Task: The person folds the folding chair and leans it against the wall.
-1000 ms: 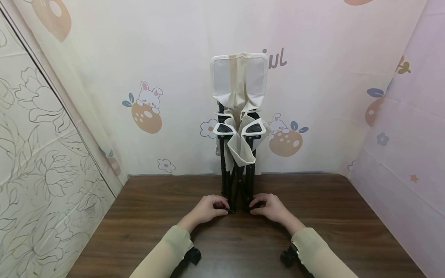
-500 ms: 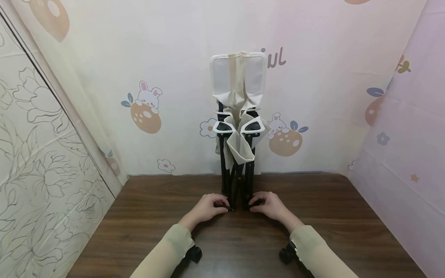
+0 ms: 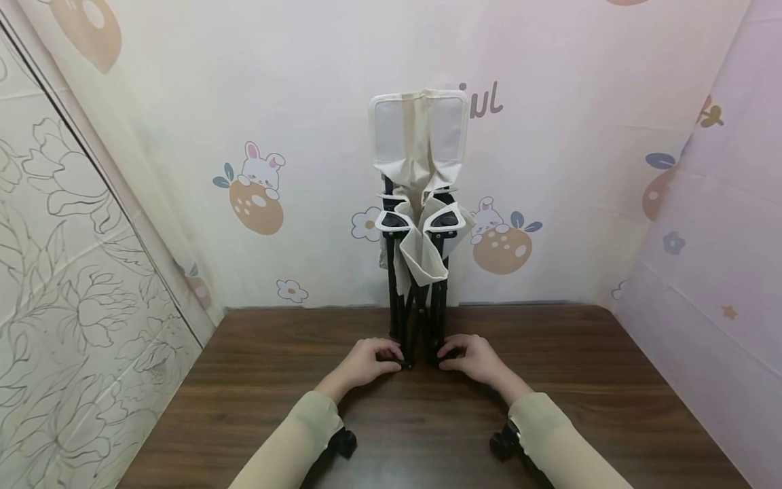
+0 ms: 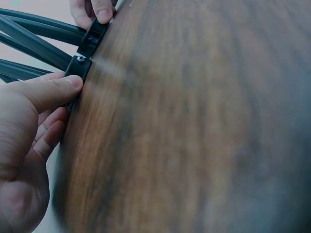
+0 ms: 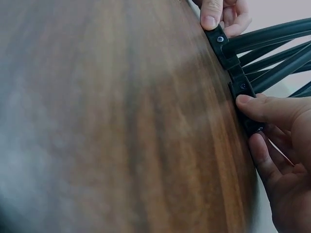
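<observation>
A small folding chair with cream fabric and black tube legs stands upright, folded together, near the table's far edge. My left hand pinches the black plastic foot at the base of its left front leg. On the other side, my right hand pinches the matching right foot. In the left wrist view the thumb of the left hand presses on the screwed black foot. The right wrist view has the right hand with thumb and fingers around its foot; the two feet sit close side by side.
The dark wood table spreads in front of the chair. Behind it hangs a cream curtain printed with rabbits and fruit. A pink-tinted cloth borders the right side, and a flower-patterned panel the left.
Both hands and the chair's feet have shifted very slightly away from me toward the back of the table. The grips look the same and the chair stays folded.
</observation>
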